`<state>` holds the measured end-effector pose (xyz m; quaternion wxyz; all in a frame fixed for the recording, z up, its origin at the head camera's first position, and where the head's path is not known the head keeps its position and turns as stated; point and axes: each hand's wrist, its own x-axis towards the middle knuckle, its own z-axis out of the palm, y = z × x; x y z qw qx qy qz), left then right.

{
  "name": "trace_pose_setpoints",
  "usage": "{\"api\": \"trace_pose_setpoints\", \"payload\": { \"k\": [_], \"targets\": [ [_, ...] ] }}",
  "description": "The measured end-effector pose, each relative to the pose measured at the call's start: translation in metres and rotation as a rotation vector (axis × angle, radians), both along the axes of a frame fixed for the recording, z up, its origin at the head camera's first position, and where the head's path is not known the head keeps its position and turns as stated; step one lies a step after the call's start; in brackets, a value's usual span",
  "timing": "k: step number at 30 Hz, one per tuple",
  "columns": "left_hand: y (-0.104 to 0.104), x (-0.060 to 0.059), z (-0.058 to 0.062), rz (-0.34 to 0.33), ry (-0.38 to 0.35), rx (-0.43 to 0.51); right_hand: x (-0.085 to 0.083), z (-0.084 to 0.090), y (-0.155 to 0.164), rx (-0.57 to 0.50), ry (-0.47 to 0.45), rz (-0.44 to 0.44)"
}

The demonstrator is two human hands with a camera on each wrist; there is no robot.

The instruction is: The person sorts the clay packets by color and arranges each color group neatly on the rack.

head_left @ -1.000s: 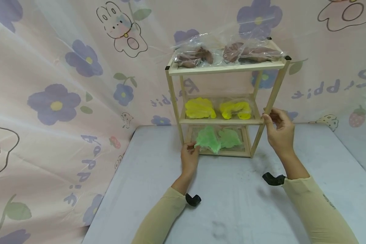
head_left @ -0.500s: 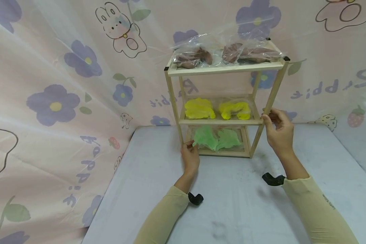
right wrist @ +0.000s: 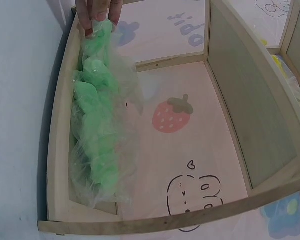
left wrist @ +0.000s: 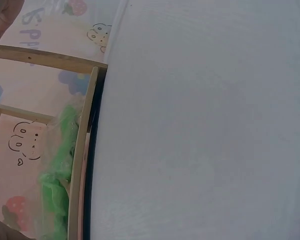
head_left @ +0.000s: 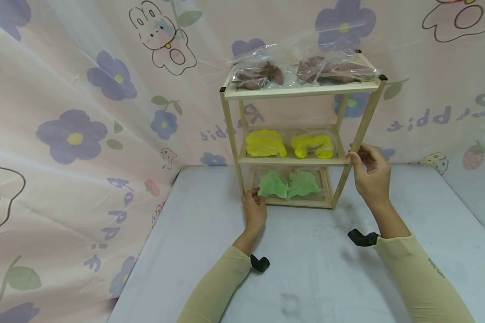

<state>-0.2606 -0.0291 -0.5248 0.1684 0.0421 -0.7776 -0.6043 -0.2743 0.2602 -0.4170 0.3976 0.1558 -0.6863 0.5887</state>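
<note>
A small wooden three-tier shelf (head_left: 303, 92) stands on the table. My right hand (head_left: 372, 175) grips its right front post at the middle tier, thumb in front. My left hand (head_left: 254, 208) is at the lower left front corner, its fingertips pinching the left end of a clear bag with green soft pieces (right wrist: 97, 125). This bag lies along the bottom tier; in the head view its two green pieces sit side by side. On the middle tier lies a clear bag with yellow pieces (head_left: 265, 143). Bagged brown pieces (head_left: 307, 72) rest on the top tier.
A white-covered table (head_left: 303, 278) carries the shelf. Close behind hangs a patterned curtain (head_left: 210, 103) with flowers and rabbits, which also runs down the left side. Black curved pieces (head_left: 362, 237) stick out at both sleeve cuffs.
The left green piece, which reached forward over the bottom tier's front edge, has moved back and now lies flatter. My left hand has shifted slightly right and nearer; the right hand stays put.
</note>
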Motion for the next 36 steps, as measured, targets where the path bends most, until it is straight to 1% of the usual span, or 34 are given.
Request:
{"api": "trace_pose_setpoints", "payload": {
  "k": [4, 7, 10, 14, 18, 23, 26, 29, 32, 36],
  "targets": [
    [0.000, 0.000, 0.002, -0.020, -0.030, 0.016, -0.001, 0.000, 0.000, 0.006, 0.010, -0.004],
    [0.000, 0.000, 0.003, -0.034, -0.063, 0.007, -0.001, 0.000, 0.000, 0.008, 0.013, 0.003],
    [-0.002, 0.001, 0.003, -0.059, -0.091, -0.032, -0.001, 0.000, 0.000, 0.016, 0.012, 0.007],
    [-0.005, 0.002, 0.004, -0.095, -0.120, -0.110, -0.001, -0.001, -0.001, 0.004, 0.012, 0.003],
    [-0.009, 0.007, 0.009, -0.133, -0.168, -0.151, -0.001, 0.000, -0.002, -0.005, 0.011, 0.006],
    [-0.015, 0.017, 0.016, -0.192, -0.210, -0.165, 0.000, 0.000, -0.001, -0.010, 0.007, 0.009],
    [-0.019, 0.022, 0.021, -0.220, -0.205, -0.193, 0.000, 0.001, 0.002, 0.001, 0.002, 0.006],
    [-0.027, 0.027, 0.026, -0.242, -0.193, -0.224, 0.003, 0.002, 0.004, 0.025, -0.027, 0.009],
    [-0.036, 0.032, 0.030, -0.247, -0.172, -0.251, 0.008, 0.002, 0.007, 0.056, -0.087, 0.020],
    [-0.051, 0.038, 0.034, -0.256, -0.146, -0.276, 0.016, -0.001, 0.013, 0.131, -0.174, 0.019]
  ]
}}
